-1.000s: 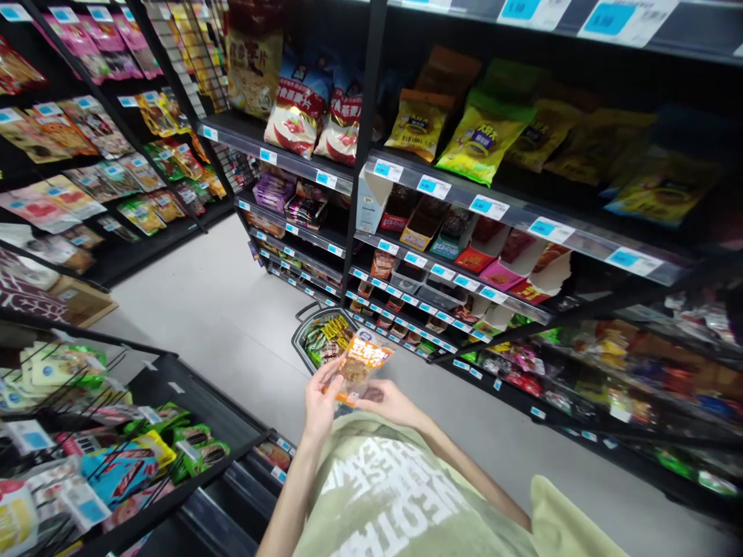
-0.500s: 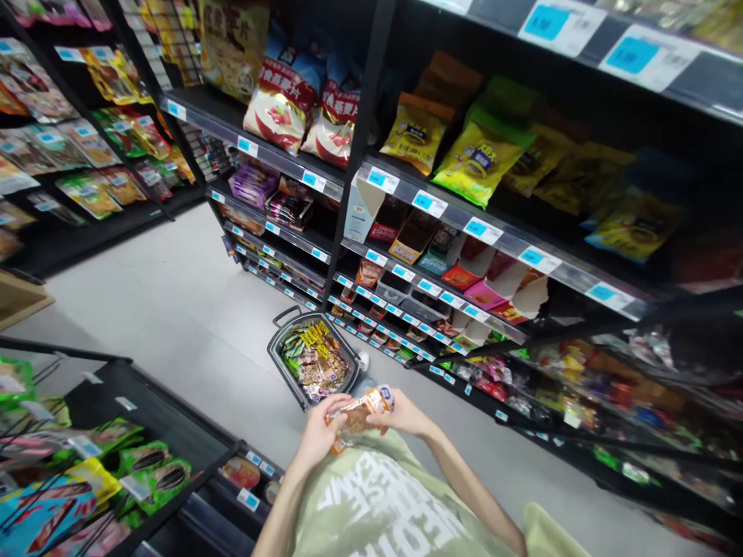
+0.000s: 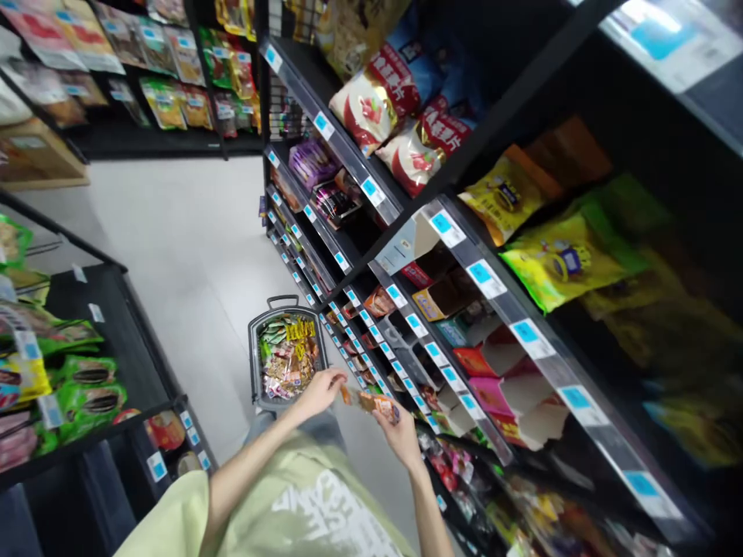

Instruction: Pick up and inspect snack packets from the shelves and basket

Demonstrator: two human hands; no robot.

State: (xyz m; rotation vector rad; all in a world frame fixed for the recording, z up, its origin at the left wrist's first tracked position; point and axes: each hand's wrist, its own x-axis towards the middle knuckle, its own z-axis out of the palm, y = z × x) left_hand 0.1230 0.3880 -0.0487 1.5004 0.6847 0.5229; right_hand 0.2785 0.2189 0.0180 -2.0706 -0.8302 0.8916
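My right hand (image 3: 399, 435) is closed on one end of a small snack packet (image 3: 369, 401), orange and clear with a brownish filling. The packet stretches leftward from my fingers, in front of my green shirt. My left hand (image 3: 323, 388) is just off the packet's other end, its fingers loosely bent and holding nothing that I can see. Past my left hand, a dark shopping basket (image 3: 254, 363) stands on the floor with its handle up. It is filled with several snack packets (image 3: 290, 363).
On my right, tall black shelving (image 3: 406, 213) carries bagged and boxed snacks, including yellow bags (image 3: 569, 259). A low black display (image 3: 139, 340) with green packets (image 3: 93, 394) stands on my left. Pale floor (image 3: 191, 224) runs ahead to more shelves.
My left hand has come off the packet, which both hands held before, and moved left toward the basket. My right hand keeps the packet. The view has turned, and the shelves now slant more steeply.
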